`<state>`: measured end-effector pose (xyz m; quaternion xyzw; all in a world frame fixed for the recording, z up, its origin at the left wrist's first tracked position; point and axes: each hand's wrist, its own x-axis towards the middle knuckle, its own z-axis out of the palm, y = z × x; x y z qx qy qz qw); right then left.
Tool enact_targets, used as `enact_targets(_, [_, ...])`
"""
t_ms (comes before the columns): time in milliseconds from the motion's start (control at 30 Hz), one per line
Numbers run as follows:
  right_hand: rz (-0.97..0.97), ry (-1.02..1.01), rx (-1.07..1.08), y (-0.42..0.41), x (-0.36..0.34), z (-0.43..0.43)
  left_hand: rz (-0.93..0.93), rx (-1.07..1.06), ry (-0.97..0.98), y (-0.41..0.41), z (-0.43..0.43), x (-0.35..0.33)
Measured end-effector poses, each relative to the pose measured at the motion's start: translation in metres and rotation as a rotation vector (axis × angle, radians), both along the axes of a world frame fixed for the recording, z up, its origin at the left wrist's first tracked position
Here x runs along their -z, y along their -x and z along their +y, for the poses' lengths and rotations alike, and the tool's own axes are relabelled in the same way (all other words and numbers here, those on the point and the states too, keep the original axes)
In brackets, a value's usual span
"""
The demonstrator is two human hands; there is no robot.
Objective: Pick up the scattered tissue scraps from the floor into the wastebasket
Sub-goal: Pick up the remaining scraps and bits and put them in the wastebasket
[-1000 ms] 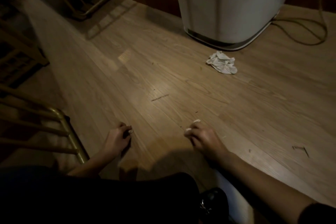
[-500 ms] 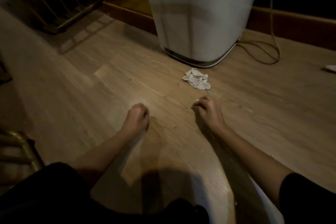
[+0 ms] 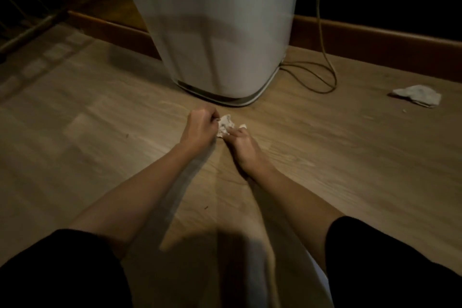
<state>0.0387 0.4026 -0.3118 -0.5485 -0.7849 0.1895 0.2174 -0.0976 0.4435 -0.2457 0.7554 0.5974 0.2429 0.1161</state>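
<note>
Both hands met at the centre of the frame, low over the wooden floor [image 3: 325,157], just in front of the tall white appliance [image 3: 217,32] that filled the upper middle. The left hand [image 3: 200,130] was curled into a loose fist, its fingers closed against the left edge of a crumpled tissue [image 3: 225,125]. The right hand [image 3: 241,147] reached in from the lower right, its fingertips [image 3: 233,132] pinched on the same tissue from below; a small white bit [image 3: 242,127] showed just above those fingers, though whether it was a separate scrap or part of the wad could not be told. The tissue sat between the two hands, and whether it was lifted or resting on the boards was unclear in the dim, blurred view.

A second tissue scrap [image 3: 417,95] lay flat on the floor at the right edge of the frame, well apart from the hands. A thin cord [image 3: 325,75] looped over the floor from the appliance's right side and ran up the dark wall. A brown baseboard [image 3: 375,37] crossed behind. Dark sleeves [image 3: 390,257] filled the lower corners.
</note>
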Motion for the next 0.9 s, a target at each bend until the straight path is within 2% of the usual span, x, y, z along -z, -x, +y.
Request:
enact_targets(133, [0.064,-0.111,-0.006,-0.030,-0.012,-0.036,-0.016,0.065,-0.004,-0.017,-0.012,0.014])
enact_targets(333, [0.042,-0.113,0.239,-0.092,-0.014,-0.099,-0.007,0.309,0.039,-0.082,-0.024,0.005])
enact_targets(467, [0.081,-0.056,0.421,-0.158,-0.036,-0.125,0.113,0.632,-0.032,-0.145,-0.023,-0.033])
enact_targets(567, [0.134,-0.032,0.525,-0.202,-0.061,-0.143,0.246,0.777,-0.090,-0.199,-0.024,-0.068])
enact_targets(633, [0.159,-0.015,0.489,-0.204,-0.067,-0.165,0.245,0.847,-0.126,-0.225,-0.027,-0.082])
enact_targets(733, [0.251,0.022,0.394,-0.172,-0.058,-0.205,0.140,0.904,-0.145,-0.230,-0.045,-0.075])
enact_targets(900, [0.285,0.051,0.218,-0.121,-0.029,-0.251,-0.018,0.788,0.037,-0.164,-0.103,-0.025])
